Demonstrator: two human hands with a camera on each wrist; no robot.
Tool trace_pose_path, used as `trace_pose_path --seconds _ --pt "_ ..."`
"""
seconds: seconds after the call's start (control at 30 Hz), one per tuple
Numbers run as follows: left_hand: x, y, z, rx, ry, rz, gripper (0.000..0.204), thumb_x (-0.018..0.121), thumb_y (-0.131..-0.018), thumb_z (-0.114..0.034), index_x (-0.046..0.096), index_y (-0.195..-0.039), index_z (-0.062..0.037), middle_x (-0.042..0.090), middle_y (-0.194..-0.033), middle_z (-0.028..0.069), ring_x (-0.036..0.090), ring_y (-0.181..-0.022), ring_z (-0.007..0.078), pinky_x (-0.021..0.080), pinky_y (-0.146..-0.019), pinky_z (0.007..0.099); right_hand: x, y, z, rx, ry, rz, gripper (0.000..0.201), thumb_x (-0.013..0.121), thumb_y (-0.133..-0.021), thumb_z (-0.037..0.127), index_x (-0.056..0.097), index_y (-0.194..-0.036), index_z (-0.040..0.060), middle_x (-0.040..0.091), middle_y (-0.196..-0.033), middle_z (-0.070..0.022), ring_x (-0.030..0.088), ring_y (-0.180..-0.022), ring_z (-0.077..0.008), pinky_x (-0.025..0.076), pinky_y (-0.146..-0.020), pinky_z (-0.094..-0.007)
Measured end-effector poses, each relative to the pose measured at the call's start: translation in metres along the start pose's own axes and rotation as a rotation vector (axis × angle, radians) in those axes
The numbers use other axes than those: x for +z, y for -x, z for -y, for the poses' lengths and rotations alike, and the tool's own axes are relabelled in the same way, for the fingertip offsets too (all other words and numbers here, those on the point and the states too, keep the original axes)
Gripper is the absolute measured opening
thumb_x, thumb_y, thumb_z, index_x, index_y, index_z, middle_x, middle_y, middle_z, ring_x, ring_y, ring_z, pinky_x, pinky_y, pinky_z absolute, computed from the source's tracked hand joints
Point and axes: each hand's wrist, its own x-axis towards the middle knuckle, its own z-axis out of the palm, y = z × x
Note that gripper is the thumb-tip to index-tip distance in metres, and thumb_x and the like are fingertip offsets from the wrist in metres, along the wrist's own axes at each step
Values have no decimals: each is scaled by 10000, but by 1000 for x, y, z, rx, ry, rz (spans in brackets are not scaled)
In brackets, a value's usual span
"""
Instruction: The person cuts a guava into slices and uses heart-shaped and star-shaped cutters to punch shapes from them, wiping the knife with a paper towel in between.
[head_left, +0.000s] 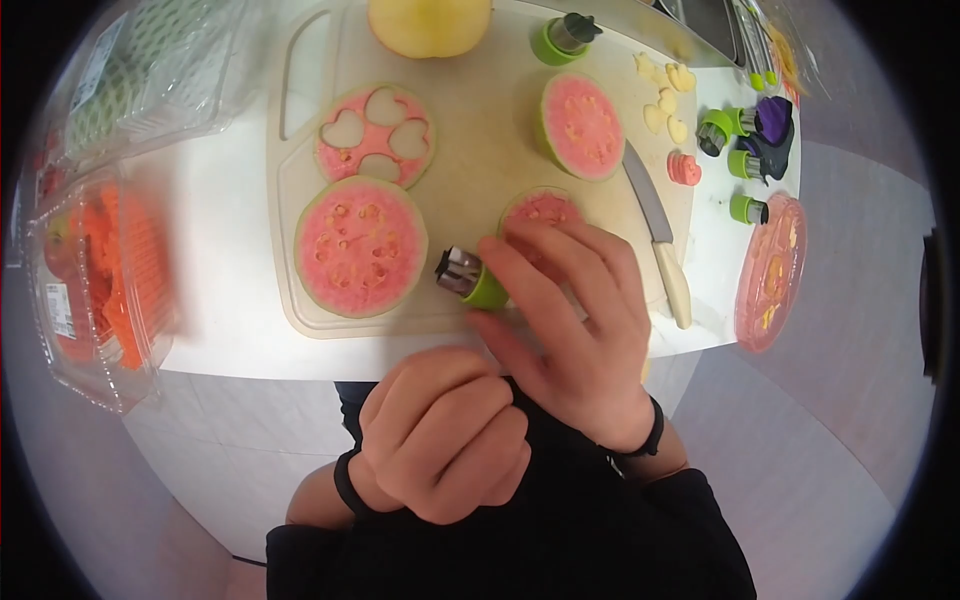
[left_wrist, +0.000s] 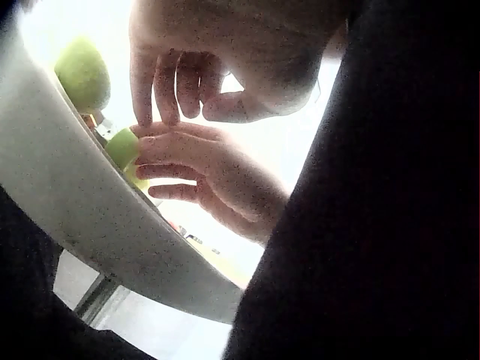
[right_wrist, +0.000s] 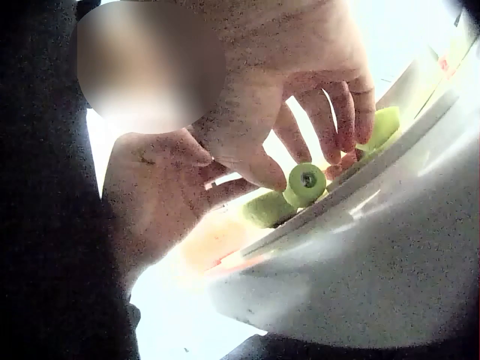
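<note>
My right hand (head_left: 575, 320) pinches a small green-handled metal cutter (head_left: 462, 272) between thumb and index finger; the cutter lies on its side. Its other fingers reach over a pink guava piece (head_left: 540, 207), partly hidden beneath them. My left hand (head_left: 445, 430) hovers before the board's near edge, its fingers loosely curled with nothing between them. In the right wrist view the cutter's green end (right_wrist: 306, 184) shows beside my thumb. Left of the cutter lies a guava half (head_left: 362, 245), cut side up, with a slice (head_left: 350, 120) pierced by several shaped holes behind it.
Another guava half (head_left: 585, 125) and a knife (head_left: 655, 225) lie on the board (head_left: 480, 100). Behind are a pale yellow fruit (head_left: 430, 25) and another cutter (head_left: 565, 38). Small yellow cutouts (head_left: 665, 100), stacked pink pieces (head_left: 683, 168) and several cutters (head_left: 745, 163) lie right. Clear plastic boxes (head_left: 100, 290) stand left.
</note>
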Motion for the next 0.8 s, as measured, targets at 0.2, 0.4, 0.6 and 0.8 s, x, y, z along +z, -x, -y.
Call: trace_pose_path --seconds 0.2,0.4,0.6,0.8 --pt "2 8 0 30 31 -60 232 651 -627 40 622 -838 -52 647 -916 117 657 -730 304 543 -626 357 1 12 -4 49 -121 -96 497 821 -753 -33 711 -1238 -5 701 -1193 -159 673 -1097 -332 558 -935 -406" --pt "13 -10 1 -166 -16 91 300 719 -683 78 686 -960 -33 696 -1000 146 675 -831 321 550 -720 387 -24 35 -39 436 -287 -365 408 745 -876 38 665 -1269 -36 628 -1109 -120 605 -953 -222 492 -820 -320" --pt "28 -45 1 -255 -270 165 457 782 -757 37 659 -1195 -11 679 -1208 188 644 -1026 406 523 -894 452 -32 41 -41 506 -346 -279 414 715 -898 17 658 -1306 -25 605 -1083 -88 594 -917 -178 477 -759 -283" --pt "43 -59 -3 -318 -448 306 550 760 -805 9 573 -1323 -6 603 -1286 222 583 -1146 452 490 -948 505 -20 42 -46 416 -351 -342 523 799 -788 -79 690 -1292 5 622 -1097 -107 656 -858 -184 561 -700 -293"
